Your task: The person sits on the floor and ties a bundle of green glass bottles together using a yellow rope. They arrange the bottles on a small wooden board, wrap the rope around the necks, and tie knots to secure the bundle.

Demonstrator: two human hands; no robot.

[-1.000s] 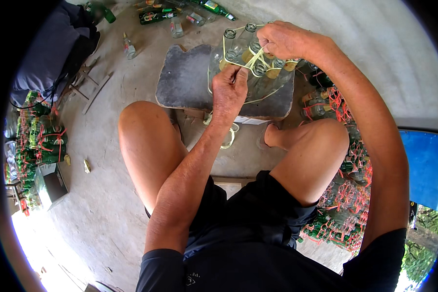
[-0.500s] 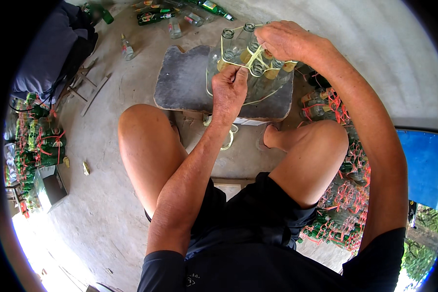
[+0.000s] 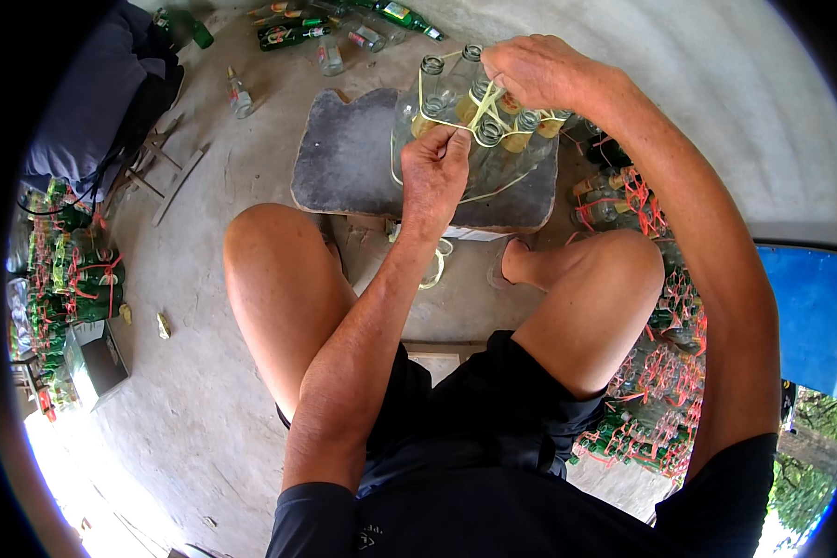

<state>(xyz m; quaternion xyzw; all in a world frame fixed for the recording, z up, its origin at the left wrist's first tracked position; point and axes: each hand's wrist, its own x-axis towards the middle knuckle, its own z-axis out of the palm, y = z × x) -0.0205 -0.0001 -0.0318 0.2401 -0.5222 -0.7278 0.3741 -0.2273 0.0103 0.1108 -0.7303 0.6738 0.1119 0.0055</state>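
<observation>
A bundle of several clear glass bottles [image 3: 431, 91] stands upright on a dark, worn board [image 3: 344, 153] between my knees. Pale yellow string [image 3: 482, 108] runs around the bottles and crosses over their necks. My left hand [image 3: 436, 167] is closed in a pinch on the string at the bundle's near side. At the far side, my right hand [image 3: 541, 73] reaches over the necks, its fingers closed on the string and partly hiding the bottles behind. A coil of the same string [image 3: 436, 264] hangs below the board's front edge.
Loose bottles [image 3: 293, 35] lie on the floor at the back, one standing bottle [image 3: 239, 94] nearer. Stacks of tied bottles rise at the left [image 3: 93, 270] and right [image 3: 665, 372]. A person in dark clothing [image 3: 102, 93] sits at the upper left. A pale wall [image 3: 716, 84] curves behind.
Both hands keep their hold on the string with almost no movement. The whole view has shifted very slightly.
</observation>
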